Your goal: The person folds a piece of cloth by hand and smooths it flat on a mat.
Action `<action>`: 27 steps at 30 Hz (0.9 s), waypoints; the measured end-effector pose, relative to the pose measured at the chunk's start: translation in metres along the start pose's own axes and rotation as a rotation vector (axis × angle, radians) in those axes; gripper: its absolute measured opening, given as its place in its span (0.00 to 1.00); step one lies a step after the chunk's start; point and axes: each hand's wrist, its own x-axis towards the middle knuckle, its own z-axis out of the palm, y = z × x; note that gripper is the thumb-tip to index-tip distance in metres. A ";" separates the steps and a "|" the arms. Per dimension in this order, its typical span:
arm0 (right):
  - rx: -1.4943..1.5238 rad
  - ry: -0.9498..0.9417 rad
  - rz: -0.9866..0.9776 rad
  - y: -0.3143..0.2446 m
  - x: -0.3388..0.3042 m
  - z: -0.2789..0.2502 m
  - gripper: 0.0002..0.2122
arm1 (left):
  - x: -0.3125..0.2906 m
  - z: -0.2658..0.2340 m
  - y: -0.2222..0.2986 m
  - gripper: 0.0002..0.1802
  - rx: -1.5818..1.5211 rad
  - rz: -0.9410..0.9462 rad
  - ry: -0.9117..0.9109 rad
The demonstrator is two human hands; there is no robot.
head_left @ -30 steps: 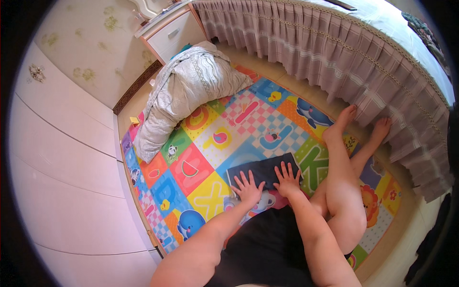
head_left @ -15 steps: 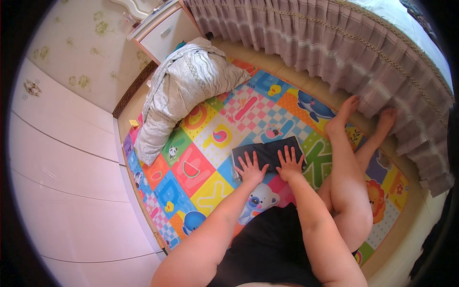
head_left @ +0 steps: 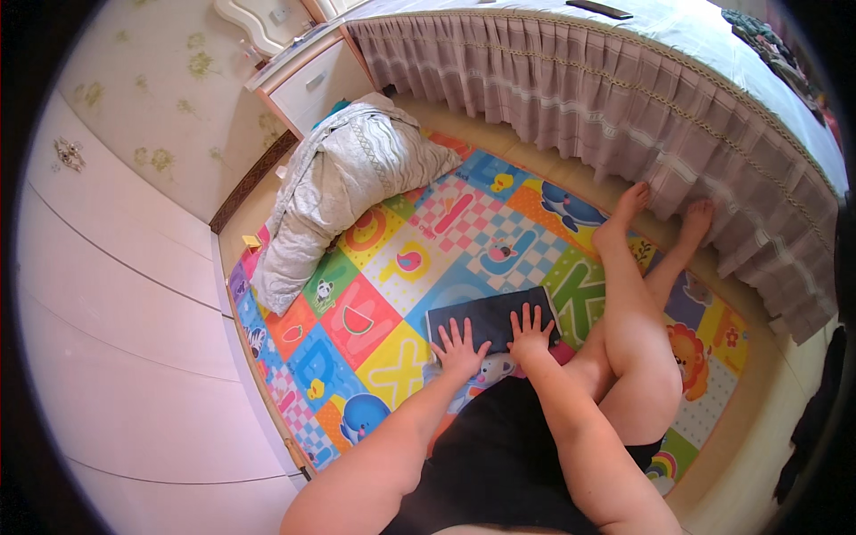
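Observation:
A flat black rectangle [head_left: 486, 314] that looks like cloth lies on the colourful play mat [head_left: 410, 263], in front of my crossed-over bare legs. A thin pale edge shows along its sides. My left hand [head_left: 460, 349] rests palm down on its near left part, fingers spread. On its near right part my right hand [head_left: 531, 335] lies flat, also with fingers apart. Neither hand grips anything. Whether another layer or a board is under the black surface, I cannot tell.
A crumpled grey-white quilt [head_left: 348, 169] lies on the mat at the far left. White cabinet fronts [head_left: 143, 339] run along the left. A bed with a pleated mauve skirt [head_left: 553, 98] stands at the far right, a dark flat object [head_left: 599, 9] on top. A white drawer unit [head_left: 316, 85] stands behind the quilt.
Both hands have drawn back toward me over the black rectangle, uncovering more of its far part. Its far edge looks straighter and smoother now. The view has tilted up slightly.

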 end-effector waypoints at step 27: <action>0.055 0.080 -0.083 0.004 0.002 0.003 0.42 | -0.008 0.015 -0.004 0.53 -0.025 -0.102 0.008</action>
